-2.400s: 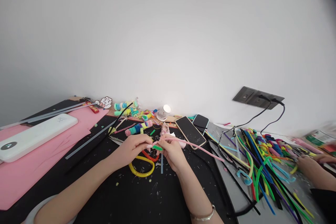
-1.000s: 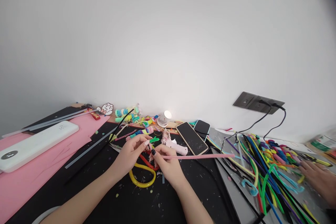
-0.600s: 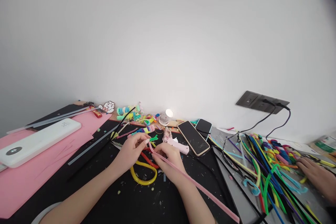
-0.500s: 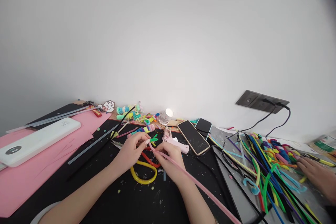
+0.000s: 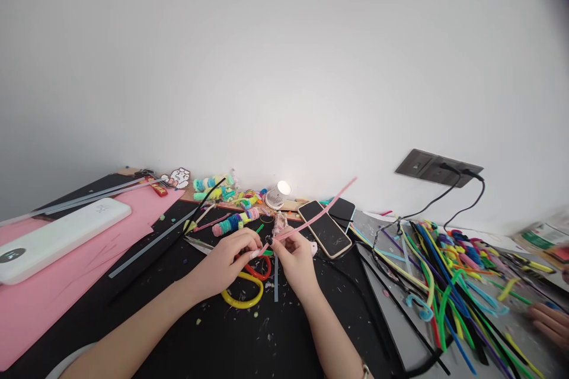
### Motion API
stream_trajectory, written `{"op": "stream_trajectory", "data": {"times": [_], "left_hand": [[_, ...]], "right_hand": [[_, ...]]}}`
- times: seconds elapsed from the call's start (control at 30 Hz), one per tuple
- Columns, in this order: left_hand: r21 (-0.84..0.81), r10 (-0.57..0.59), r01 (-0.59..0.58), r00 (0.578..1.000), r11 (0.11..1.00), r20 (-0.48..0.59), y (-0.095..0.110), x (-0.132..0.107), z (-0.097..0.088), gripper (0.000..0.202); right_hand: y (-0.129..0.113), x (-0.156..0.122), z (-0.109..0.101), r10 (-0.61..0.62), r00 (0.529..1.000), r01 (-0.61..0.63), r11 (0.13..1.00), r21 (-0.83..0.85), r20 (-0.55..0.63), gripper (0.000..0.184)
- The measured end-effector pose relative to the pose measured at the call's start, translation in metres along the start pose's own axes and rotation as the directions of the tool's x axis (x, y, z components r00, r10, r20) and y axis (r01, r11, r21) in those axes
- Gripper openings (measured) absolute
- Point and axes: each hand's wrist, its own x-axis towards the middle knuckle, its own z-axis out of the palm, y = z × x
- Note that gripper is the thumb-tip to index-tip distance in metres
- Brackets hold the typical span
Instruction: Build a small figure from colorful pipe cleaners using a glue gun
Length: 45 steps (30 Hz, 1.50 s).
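Observation:
A pink pipe cleaner is pinched near one end by my right hand, and its long free end slants up to the right over a phone. My left hand pinches the short end close by, fingertips almost meeting the right ones. A bit of green pipe cleaner shows just under the fingers; whether it is joined to the pink one, I cannot tell. Below my left hand lie scissors with yellow and red handles. A pink glue gun lies behind my hands, partly hidden.
Phones, a paper cup and striped pipe-cleaner pieces lie toward the wall. A white power bank rests on pink sheets at left. Many loose pipe cleaners and another person's hand are at right.
The pink pipe cleaner's long end has swung from the lower right, toward me, to the upper right. My hands have come closer together. The other person's hand has moved nearer the right edge.

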Motion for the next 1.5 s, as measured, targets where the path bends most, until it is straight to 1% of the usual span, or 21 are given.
{"op": "stream_trajectory", "data": {"times": [0.13,0.27,0.53,0.7,0.87,0.97,1.13,1.2,1.3,1.4,1.5], "left_hand": [[-0.001,0.02,-0.02,0.999,1.0,0.04,0.003,-0.001,-0.002,0.019],[-0.004,0.019,-0.019,0.999,1.0,0.04,0.002,-0.001,-0.002,0.017],[-0.061,-0.044,0.045,0.999,0.997,0.018,0.001,-0.002,-0.002,0.018],[-0.146,-0.097,0.1,0.995,0.984,0.024,0.005,-0.002,-0.003,0.02],[-0.304,-0.121,0.132,0.991,0.943,0.057,0.006,-0.001,-0.001,0.022],[-0.361,-0.155,0.154,0.988,0.92,0.027,0.005,-0.001,-0.001,0.023],[-0.465,-0.247,0.174,0.964,0.868,-0.099,-0.002,0.0,-0.003,0.023],[-0.483,-0.268,0.164,0.951,0.86,-0.155,-0.004,0.0,-0.004,0.025],[-0.472,-0.292,0.164,0.932,0.866,-0.213,-0.004,0.001,-0.004,0.028],[-0.412,-0.306,0.182,0.917,0.893,-0.258,-0.002,0.002,-0.004,0.029],[-0.297,-0.274,0.183,0.912,0.937,-0.304,0.0,0.003,-0.005,0.027]], "right_hand": [[0.001,0.001,-0.001,0.033,0.999,-0.032,0.999,0.026,-0.023,0.013],[0.003,0.002,-0.001,0.108,0.994,-0.107,0.993,0.049,-0.023,0.016],[0.004,0.005,0.001,0.196,0.98,-0.193,0.978,0.08,-0.033,0.019],[0.0,0.002,0.003,0.261,0.965,-0.259,0.957,0.134,0.0,0.021],[-0.004,-0.001,0.007,0.359,0.932,-0.359,0.887,0.291,0.052,0.028],[-0.004,-0.002,0.008,0.369,0.928,-0.359,0.853,0.379,0.05,0.032],[-0.002,-0.002,0.009,0.368,0.927,-0.362,0.819,0.444,0.078,0.028],[-0.001,-0.003,0.01,0.346,0.935,-0.346,0.834,0.429,0.08,0.026],[-0.001,-0.005,0.012,0.289,0.955,-0.293,0.889,0.352,0.066,0.023],[-0.004,-0.007,0.014,0.225,0.973,-0.23,0.952,0.204,0.046,0.02],[-0.007,-0.011,0.014,0.162,0.987,-0.162,0.987,0.005,0.02,0.018]]}}
